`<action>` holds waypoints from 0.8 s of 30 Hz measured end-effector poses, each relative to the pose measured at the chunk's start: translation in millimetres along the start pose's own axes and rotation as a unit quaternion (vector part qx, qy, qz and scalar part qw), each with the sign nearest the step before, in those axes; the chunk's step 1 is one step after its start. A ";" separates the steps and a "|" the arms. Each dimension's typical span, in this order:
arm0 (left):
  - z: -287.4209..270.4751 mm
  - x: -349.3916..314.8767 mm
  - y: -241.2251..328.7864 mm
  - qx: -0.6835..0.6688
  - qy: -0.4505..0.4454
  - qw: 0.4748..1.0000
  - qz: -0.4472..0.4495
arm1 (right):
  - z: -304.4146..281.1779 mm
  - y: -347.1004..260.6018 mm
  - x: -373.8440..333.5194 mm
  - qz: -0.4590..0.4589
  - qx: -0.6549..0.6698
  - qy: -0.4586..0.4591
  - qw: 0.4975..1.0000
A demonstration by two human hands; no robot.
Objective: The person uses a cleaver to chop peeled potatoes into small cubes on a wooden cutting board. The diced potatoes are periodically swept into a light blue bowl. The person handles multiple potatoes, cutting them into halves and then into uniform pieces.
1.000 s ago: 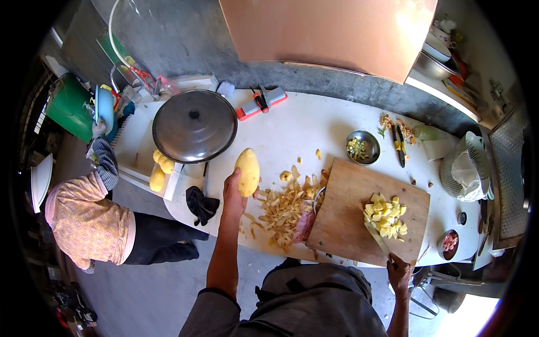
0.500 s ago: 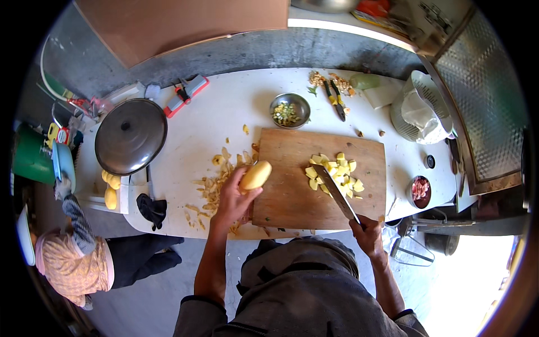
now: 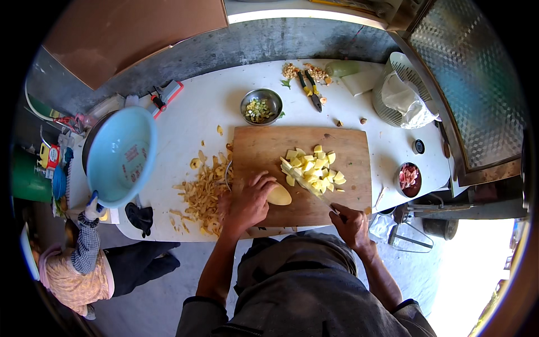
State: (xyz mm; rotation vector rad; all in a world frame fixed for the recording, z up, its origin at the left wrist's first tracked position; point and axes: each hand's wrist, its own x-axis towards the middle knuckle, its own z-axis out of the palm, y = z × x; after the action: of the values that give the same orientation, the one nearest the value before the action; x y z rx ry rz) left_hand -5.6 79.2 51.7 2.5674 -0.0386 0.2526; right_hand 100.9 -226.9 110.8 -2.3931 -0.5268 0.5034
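Observation:
A whole peeled potato (image 3: 280, 194) lies on the wooden cutting board (image 3: 250, 149), with the fingers of my left hand (image 3: 250, 199) closed over its left end. My right hand (image 3: 352, 226) grips the handle of a kitchen knife (image 3: 307, 185) at the board's near right. The blade slants up and to the left between the potato and a heap of cut potato chunks (image 3: 315, 163). Its tip is beside the left chunks. Potato peelings (image 3: 205, 194) are spread left of the board, close to my left wrist.
At the left another person (image 3: 78, 264) holds up a light blue basin (image 3: 115, 168) in a gloved hand. Behind the board are a metal bowl of chopped pieces (image 3: 261, 106) and pliers (image 3: 310, 90). To the right stand a bowl of meat (image 3: 409, 178) and a pale basket (image 3: 401, 90).
My left hand has brought the potato down and right onto the board. The knife has shifted to the chunks' left side. The other person's blue basin now covers much of the dark pot lid.

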 end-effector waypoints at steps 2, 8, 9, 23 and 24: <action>-0.5 -1.7 -9.8 -0.068 0.040 0.997 -0.027 | -1.6 6.7 2.4 -0.058 -0.018 0.026 0.998; 4.0 30.2 -10.9 -0.302 0.162 0.927 -0.153 | -12.1 18.8 9.3 -0.130 -0.074 0.043 0.988; 9.0 37.4 -12.2 -0.309 0.131 0.927 -0.167 | -14.3 20.2 10.4 -0.137 -0.076 0.041 0.987; 66.4 91.0 -35.8 -0.208 0.044 0.965 -0.157 | -19.7 34.9 7.1 -0.161 -0.085 0.087 0.979; 66.6 92.4 -40.0 -0.211 0.054 0.964 -0.149 | -17.2 34.4 11.0 -0.141 -0.070 0.061 0.986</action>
State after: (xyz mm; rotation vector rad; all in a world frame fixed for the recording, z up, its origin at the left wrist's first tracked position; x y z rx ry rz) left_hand 99.7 79.8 -7.3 2.0964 0.3025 0.2387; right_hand 126.7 -254.9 98.7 -2.4082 -0.8544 0.1985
